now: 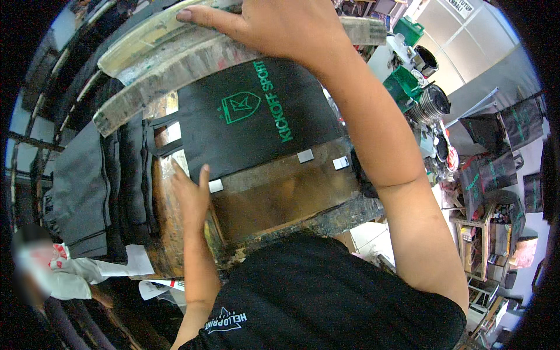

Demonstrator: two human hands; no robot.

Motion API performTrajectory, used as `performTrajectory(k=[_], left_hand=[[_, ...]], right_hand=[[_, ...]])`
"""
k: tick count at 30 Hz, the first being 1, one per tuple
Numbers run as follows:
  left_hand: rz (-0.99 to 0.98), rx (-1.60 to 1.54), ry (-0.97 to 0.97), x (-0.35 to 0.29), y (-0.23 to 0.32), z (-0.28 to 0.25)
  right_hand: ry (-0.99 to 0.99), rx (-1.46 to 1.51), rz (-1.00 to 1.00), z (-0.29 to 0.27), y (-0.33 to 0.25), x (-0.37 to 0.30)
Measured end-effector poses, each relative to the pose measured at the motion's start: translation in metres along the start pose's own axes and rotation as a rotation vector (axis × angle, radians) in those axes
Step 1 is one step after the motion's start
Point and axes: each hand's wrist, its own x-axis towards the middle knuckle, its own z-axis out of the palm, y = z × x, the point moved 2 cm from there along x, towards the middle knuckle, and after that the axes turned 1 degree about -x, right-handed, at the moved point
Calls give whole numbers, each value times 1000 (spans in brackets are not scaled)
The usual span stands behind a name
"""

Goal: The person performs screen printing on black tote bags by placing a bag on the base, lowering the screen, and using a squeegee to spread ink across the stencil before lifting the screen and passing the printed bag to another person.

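Note:
A black fabric bag (201,137) with a green shield emblem and green lettering lies flat on the brown printing board (280,195). Its handle loop (165,137) sticks out to the left. My left hand (191,189) is open at the bag's near left corner, thumb and fingers apart. Beyond the bag, a worn screen printing frame (216,61) is tilted up off the board. My right hand (286,26) grips it, thumb along its face; the other fingers are mostly hidden. Small white tabs (305,156) sit along the bag's near edge.
Stacked black bags (81,186) are at the left, beside dark rails. Another person (64,274) is at the lower left. Paint cans (430,102) and green containers (402,87) crowd a bench at the right. Printed black bags (487,178) hang farther right, above wooden shelving (475,248).

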Motion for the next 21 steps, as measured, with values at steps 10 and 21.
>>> performTrajectory(k=[10,21], left_hand=[[48,-462,-64,18,10,20],[-14,-772,150,119,-15,-189]], right_hand=[[-279,5,90,-13,11,39],[-263,-5,104,-11,11,46]])
